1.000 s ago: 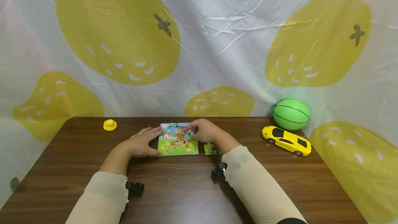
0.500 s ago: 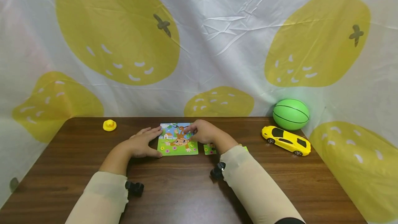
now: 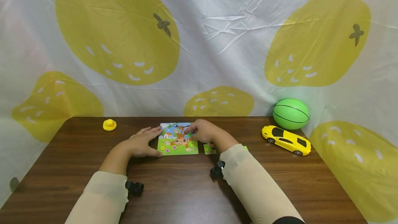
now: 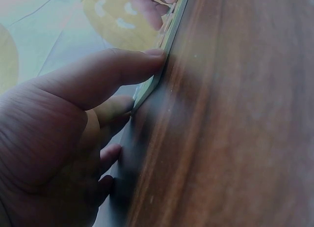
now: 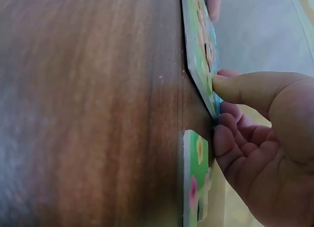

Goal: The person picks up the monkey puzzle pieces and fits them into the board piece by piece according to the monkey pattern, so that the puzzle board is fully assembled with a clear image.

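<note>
A jigsaw puzzle (image 3: 174,148) of a monkey, a house and flowers lies flat on the table. My left hand (image 3: 142,144) spreads along its left side, thumb at the near corner and index fingertip at the far one. The thumb rests against the board's edge in the left wrist view. Over the puzzle's right part, my right hand (image 3: 203,132) has thumb and fingers bent, pinching a puzzle piece (image 5: 210,83) at the picture's surface; the hand hides most of it. Loose puzzle pieces (image 3: 209,149) with green and flowers lie just right of the board, partly under the right forearm.
On the brown wooden table (image 3: 174,189), a yellow rubber duck (image 3: 110,125) sits at the back left. A yellow toy car (image 3: 286,140) and a green ball (image 3: 291,114) stand at the right. A fruit-print curtain (image 3: 217,54) hangs behind the far edge.
My right hand has shifted very slightly at the puzzle's right part, its fingers a little closer to the picture. The left hand and the board stay where they were.
</note>
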The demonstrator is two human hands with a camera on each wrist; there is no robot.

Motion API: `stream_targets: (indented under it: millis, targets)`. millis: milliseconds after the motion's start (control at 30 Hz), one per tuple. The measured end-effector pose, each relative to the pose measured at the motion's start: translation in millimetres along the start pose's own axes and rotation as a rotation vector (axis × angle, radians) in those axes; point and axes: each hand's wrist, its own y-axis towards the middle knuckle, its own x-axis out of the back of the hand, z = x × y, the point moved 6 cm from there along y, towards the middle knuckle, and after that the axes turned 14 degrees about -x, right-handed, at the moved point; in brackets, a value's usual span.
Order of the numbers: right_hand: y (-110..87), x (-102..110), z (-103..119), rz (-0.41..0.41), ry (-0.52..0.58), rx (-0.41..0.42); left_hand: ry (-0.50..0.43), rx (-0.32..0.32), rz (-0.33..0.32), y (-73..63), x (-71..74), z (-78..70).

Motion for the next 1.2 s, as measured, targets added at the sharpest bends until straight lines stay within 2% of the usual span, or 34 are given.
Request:
stream_targets:
  millis: [133,333,933,1200]
  targets:
    - [0.4,-1,-1,0.038,0.054,-0.038,0.002,0.0,0.003,-0.4,0.7,-0.8]
    - [0.1,-2,-1,0.042,0.072,-0.026,0.0,0.0,0.004,-0.4,0.7,-1.1]
    - [-4.7,4,3,-0.047,-0.06,0.045,0.0,0.0,0.006,0.8,-0.2,0.5]
    - [-23.6,10,-7,-0.061,0.054,0.036,0.005,0.0,0.004,0.1,-0.1,1.0]
